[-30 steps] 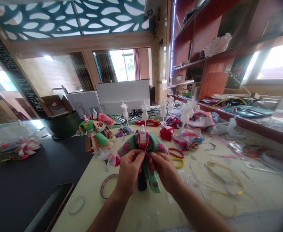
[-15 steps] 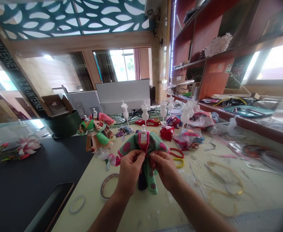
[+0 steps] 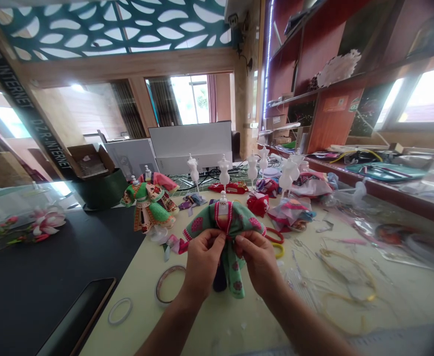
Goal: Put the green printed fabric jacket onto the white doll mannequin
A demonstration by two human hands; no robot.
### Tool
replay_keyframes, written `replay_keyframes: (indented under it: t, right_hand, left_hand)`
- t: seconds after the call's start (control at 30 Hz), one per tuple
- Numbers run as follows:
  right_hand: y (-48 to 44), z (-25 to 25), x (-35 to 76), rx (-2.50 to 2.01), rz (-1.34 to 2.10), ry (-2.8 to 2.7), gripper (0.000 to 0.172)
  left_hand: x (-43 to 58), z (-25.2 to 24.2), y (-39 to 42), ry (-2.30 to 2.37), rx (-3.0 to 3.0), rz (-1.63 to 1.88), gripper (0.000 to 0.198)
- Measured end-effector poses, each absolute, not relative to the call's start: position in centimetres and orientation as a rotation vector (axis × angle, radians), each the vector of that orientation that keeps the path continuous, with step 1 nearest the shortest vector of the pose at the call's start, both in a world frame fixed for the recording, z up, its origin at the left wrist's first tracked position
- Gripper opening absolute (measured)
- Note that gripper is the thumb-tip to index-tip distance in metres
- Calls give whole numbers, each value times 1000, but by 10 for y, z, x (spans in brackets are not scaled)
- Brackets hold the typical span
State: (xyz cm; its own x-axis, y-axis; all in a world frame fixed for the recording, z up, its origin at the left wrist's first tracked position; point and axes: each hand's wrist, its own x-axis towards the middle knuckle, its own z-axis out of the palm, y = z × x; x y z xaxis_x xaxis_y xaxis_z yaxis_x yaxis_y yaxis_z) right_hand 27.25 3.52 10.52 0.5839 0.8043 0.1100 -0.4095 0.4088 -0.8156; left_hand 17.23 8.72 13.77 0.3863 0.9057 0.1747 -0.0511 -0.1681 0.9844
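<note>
A small green doll robe (image 3: 243, 215) with pink patches and red beaded trim is on a white miniature mannequin (image 3: 223, 197) in front of me. Its wide sleeves spread to both sides, and a green patterned panel (image 3: 235, 277) hangs below the waist beside a dark piece. My left hand (image 3: 201, 264) is closed, thumb and fingers pinching the robe's front at the waist. Just opposite, my right hand (image 3: 260, 259) pinches the same front edge. The fingers hide the exact bit of cloth or tie between them.
Two dressed mannequins, one in a green and orange doll dress (image 3: 148, 210), stand at left. Several bare white mannequins (image 3: 224, 170) stand behind. Tape rolls (image 3: 157, 291), a phone (image 3: 79, 316), fabric scraps (image 3: 291, 215) and yellow cord (image 3: 368, 296) lie around the cream table (image 3: 135, 277).
The whole view has shifted slightly, so things sit a little further right. Both hands keep their pinch at the robe's waist, with barely any finger movement.
</note>
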Motion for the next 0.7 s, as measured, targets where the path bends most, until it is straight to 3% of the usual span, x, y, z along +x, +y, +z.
replay_keyframes:
  t: [0.7]
  right_hand:
    - [36, 102, 273, -904, 713, -599, 18]
  left_hand:
    - [151, 126, 82, 847, 1350, 963, 26]
